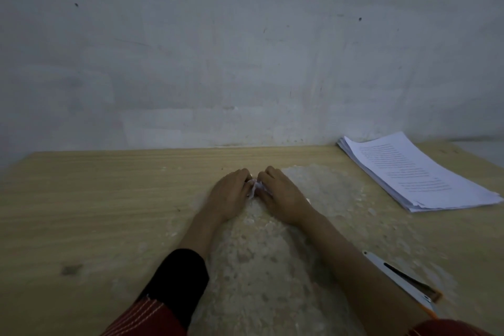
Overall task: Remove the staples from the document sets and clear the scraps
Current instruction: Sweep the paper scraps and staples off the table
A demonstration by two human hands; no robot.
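while both hands are working at the middle of the bench, the moment is reading like this:

step in hand: the scraps are being gathered; this looks like the clearing part of the task, not the staple pulling.
left hand: the left hand (231, 190) is lying palm down, its fingers curling in against a small white paper scrap (254, 189).
right hand: the right hand (282, 194) is mirroring it, fingertips pinching the same scrap from the other side, so both are closing on it together.
scrap: it is sitting between the two sets of fingertips, touching the bench (95, 199), crumpled and mostly hidden.
documents: the paper stack (414, 172) is resting at the far right of the bench, well apart from the hands; whether staples are remaining in it is too small to tell.
tool: a metal tool with an orange end (403, 281), likely the staple remover, is lying near the right forearm, untouched.
surface: a pale rough patch (259, 267) is spreading under the arms; flecks on it may be more scraps.
doing it well: i am judging that pressing the fingertips low and sweeping inward is keeping small bits from slipping out; lifting only once the pinch is firm.
risk: loose staples may be hiding in the flecks and pricking the fingers.
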